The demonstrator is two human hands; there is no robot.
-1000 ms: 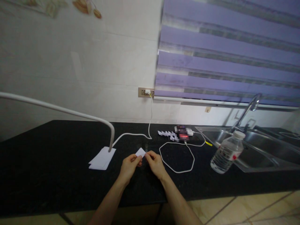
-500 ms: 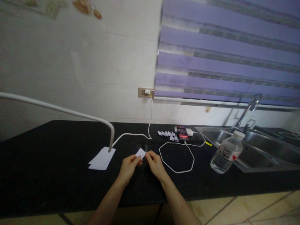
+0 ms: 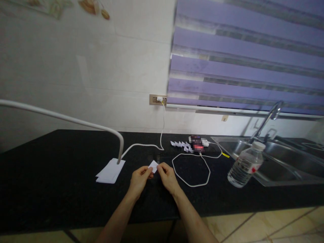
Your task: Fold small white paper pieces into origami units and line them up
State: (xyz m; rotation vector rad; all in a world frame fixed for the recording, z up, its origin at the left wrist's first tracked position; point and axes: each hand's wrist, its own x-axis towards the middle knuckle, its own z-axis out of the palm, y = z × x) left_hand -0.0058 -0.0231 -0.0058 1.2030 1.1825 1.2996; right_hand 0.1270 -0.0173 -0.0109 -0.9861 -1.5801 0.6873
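Note:
A small folded white paper (image 3: 154,166) is held over the dark counter between both hands. My left hand (image 3: 140,179) pinches its left side between thumb and fingers. On its right edge, the thumb and forefinger of my right hand (image 3: 166,176) are closed. Left of my hands lies a stack of white paper sheets (image 3: 110,172). Several small folded white papers (image 3: 180,144) sit in a row toward the back of the counter, beside blurred-out devices (image 3: 198,144).
A white cable (image 3: 191,186) loops right of my hands on the black counter (image 3: 76,202). Farther right stand a water bottle (image 3: 245,165) and a metal sink (image 3: 273,179) with a faucet (image 3: 265,121). A thick white arm (image 3: 76,121) reaches in from the left above the sheets.
The small folded paper has shifted slightly to the right and shows a little less of its surface. Both hands keep their pinch on it, nearly in the same place.

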